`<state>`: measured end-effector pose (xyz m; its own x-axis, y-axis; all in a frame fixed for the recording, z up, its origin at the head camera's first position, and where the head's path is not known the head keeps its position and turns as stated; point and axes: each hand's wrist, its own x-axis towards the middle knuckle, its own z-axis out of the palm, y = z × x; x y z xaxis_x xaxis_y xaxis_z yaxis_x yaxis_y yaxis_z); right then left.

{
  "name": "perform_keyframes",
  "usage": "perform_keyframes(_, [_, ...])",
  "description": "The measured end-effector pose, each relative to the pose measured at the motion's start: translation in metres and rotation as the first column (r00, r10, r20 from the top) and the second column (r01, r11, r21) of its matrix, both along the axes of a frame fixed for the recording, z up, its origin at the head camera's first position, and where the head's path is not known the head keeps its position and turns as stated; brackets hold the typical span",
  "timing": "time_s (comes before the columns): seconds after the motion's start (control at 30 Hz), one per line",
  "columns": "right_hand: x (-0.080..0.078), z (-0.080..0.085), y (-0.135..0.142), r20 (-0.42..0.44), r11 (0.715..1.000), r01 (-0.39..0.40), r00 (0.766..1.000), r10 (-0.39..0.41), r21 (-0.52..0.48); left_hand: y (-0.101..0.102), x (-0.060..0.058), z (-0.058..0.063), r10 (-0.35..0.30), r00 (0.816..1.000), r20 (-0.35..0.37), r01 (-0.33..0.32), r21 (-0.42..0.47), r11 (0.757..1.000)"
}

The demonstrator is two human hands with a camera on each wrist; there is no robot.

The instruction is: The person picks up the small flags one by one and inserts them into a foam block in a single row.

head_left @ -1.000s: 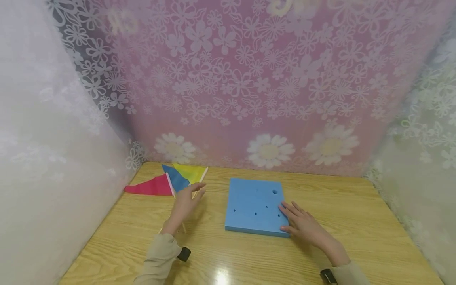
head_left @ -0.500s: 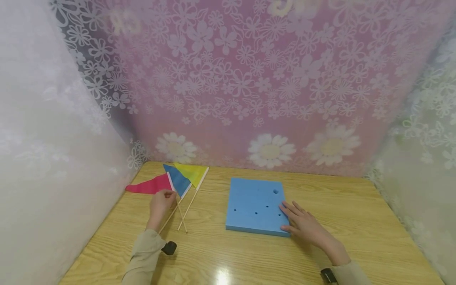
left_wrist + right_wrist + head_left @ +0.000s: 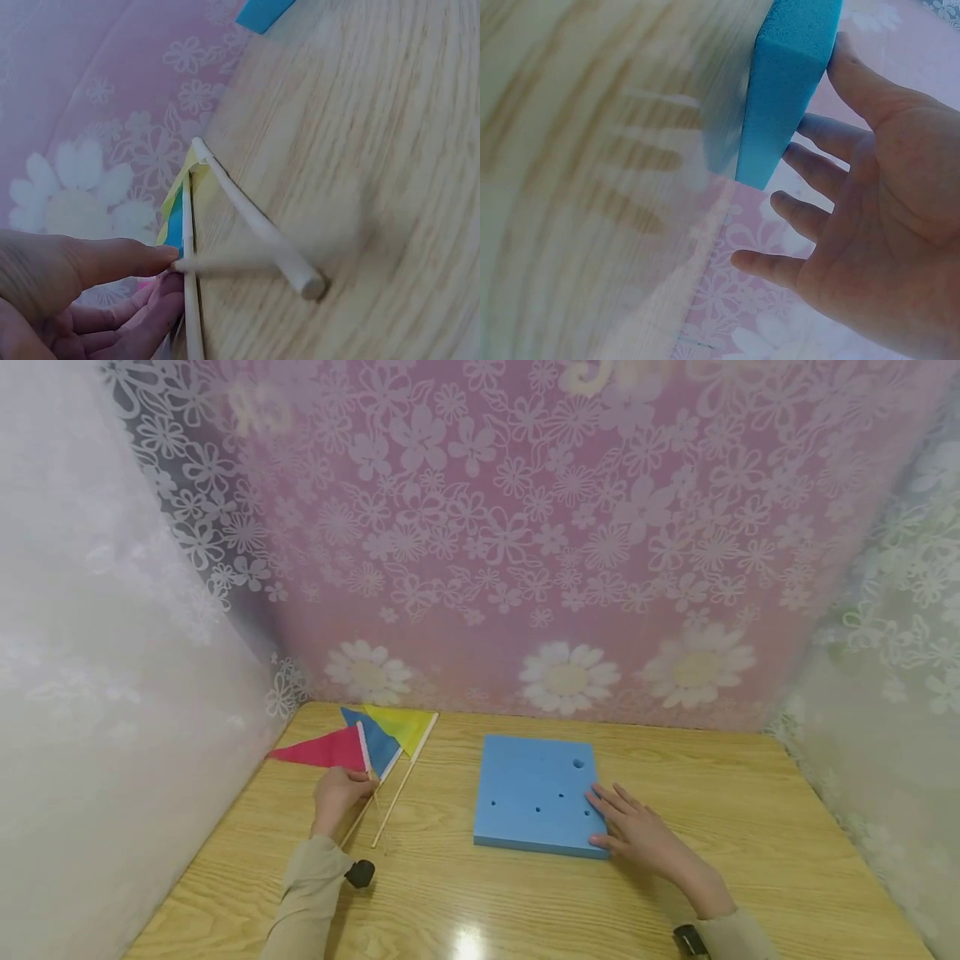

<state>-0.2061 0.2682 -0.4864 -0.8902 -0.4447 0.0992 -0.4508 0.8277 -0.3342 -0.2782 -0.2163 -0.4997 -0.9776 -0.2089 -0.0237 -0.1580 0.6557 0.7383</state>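
My left hand pinches the stick of a red pennant flag between thumb and fingertips, just below the cloth. In the left wrist view the pinched stick is blurred and points out over the table. Under it lie a blue flag and a yellow flag, their thin wooden sticks on the table. My right hand, fingers spread and fairly straight, rests against the right edge of a blue foam board. Several small holes and one larger hole mark the board's top.
Everything lies on a wood-grain table. A pink flowered curtain stands behind it, with pale sheets at the left and right sides. A black strap sits at each wrist.
My left hand has moved left and down from above the flags and taken hold of the red flag's stick, now shifted slightly right. The right hand and board stay still.
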Motion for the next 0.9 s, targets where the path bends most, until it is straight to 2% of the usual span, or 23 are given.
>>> perform_keyframes(0.13, [0.0, 0.001, 0.0, 0.015, 1.0, 0.001, 1.0, -0.001, -0.003, 0.0, 0.0, -0.001, 0.029, 0.999, 0.015, -0.03, 0.106, 0.994])
perform_keyframes(0.23, [0.0, 0.001, 0.0, 0.014, 1.0, 0.0, 1.0, 0.0, -0.004, -0.001, 0.002, 0.001, 0.04, 0.999, 0.019, -0.042, 0.154, 0.987])
perform_keyframes(0.4, [0.001, 0.0, 0.001, 0.007, 1.0, -0.004, 1.0, 0.004, -0.018, 0.002, 0.001, 0.007, 0.046, 0.998, -0.03, -0.039, 0.206, 0.978])
perform_keyframes(0.53, [0.0, -0.002, 0.002, 0.005, 0.999, -0.007, 1.0, 0.008, -0.033, 0.007, -0.003, 0.014, 0.043, 0.996, -0.08, -0.016, 0.308, 0.951])
perform_keyframes(0.63, [0.0, -0.002, 0.003, 0.009, 0.999, -0.008, 1.0, 0.009, -0.034, 0.013, -0.006, 0.022, 0.029, 0.996, -0.082, 0.003, 0.36, 0.933])
perform_keyframes(0.9, [-0.002, -0.001, 0.005, 0.027, 0.999, -0.028, 0.999, 0.03, -0.044, 0.046, -0.007, 0.039, -0.012, 0.993, -0.117, 0.062, 0.437, 0.897])
